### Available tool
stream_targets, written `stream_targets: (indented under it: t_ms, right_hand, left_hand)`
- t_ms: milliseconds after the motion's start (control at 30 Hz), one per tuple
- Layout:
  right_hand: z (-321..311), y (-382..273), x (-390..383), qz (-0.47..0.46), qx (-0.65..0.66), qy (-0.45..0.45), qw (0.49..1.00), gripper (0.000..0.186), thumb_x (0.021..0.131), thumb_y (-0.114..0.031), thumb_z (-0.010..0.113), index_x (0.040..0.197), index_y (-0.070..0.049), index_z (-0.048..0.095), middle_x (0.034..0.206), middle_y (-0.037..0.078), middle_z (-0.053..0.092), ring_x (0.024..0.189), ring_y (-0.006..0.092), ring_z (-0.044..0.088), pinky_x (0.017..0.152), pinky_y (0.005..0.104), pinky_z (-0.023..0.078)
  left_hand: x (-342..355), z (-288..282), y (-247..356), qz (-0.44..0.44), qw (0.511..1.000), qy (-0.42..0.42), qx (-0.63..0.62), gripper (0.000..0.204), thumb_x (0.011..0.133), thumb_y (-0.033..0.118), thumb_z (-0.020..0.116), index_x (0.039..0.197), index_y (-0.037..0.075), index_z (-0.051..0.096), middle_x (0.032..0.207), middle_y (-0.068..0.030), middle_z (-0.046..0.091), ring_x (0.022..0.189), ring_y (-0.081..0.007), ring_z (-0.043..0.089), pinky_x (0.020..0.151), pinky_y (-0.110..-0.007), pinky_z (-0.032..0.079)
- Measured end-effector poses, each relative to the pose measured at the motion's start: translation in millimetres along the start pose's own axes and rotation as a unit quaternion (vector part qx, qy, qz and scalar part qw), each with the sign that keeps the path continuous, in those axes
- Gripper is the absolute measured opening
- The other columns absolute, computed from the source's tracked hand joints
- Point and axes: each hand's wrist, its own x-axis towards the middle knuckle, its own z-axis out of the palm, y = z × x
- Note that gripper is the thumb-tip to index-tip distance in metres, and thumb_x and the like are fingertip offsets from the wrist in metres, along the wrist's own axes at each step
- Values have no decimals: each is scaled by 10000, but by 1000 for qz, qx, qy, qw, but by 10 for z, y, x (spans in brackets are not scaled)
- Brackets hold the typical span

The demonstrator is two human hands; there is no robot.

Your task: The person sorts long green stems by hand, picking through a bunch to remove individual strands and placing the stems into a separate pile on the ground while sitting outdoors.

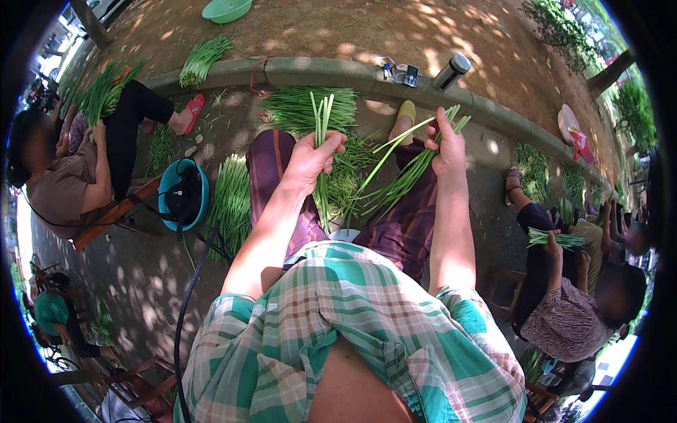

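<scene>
Dappled ground carries one stone curb; beside its near edge I see one broad pile of green stalks. Nearer, the left hand clamps its fingers round one stalk bunch; the right hand pinches a second, looser bunch.

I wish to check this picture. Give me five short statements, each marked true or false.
1. The left hand grips thin, pale green stalks. True.
2. Only one hand holds stalks. False: the right hand grips long green stalks too.
3. The round blue plastic basin stands to the right of both hands. False: it stands to their left.
4. The dark purple cloth trousers are striped. True.
5. A shallow light-green plastic bowl sits beyond the grey stone curb. True.
</scene>
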Motion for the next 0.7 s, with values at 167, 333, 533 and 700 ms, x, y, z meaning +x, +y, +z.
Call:
stream_targets:
  t_ms: [167,333,533,700]
  right_hand:
    - [133,52,-90,-12,-51,-43,998,262,943,-294,615,1004,-40,596,786,17,590,610,37,483,442,177,344]
    - [238,172,-166,0,-71,-117,991,261,989,-259,533,1067,-21,606,819,-2,591,611,25,461,477,182,355]
    - [434,435,-270,-36,-209,-181,960,286,1005,-316,496,1026,-51,601,859,6,606,693,77,529,618,224,424]
    - [610,545,-404,35,-132,-209,968,313,1015,-305,465,977,-13,569,812,34,581,685,107,553,602,263,476]
  left_hand:
    - [2,-1,-30,-14,999,-42,-8,269,933,246,633,1079,20,625,852,-14,619,541,-33,438,490,-184,371]
    - [-19,66,-14,-12,997,-63,-42,372,966,303,569,1186,3,583,1000,-55,613,627,-48,479,551,-199,406]
    - [-38,115,-6,-9,995,-62,-74,423,997,339,489,1217,-17,556,1048,-72,610,663,-67,495,573,-214,408]
    - [-60,150,-24,20,998,-55,0,386,995,301,506,1198,-22,562,953,-55,628,629,-54,483,536,-198,384]
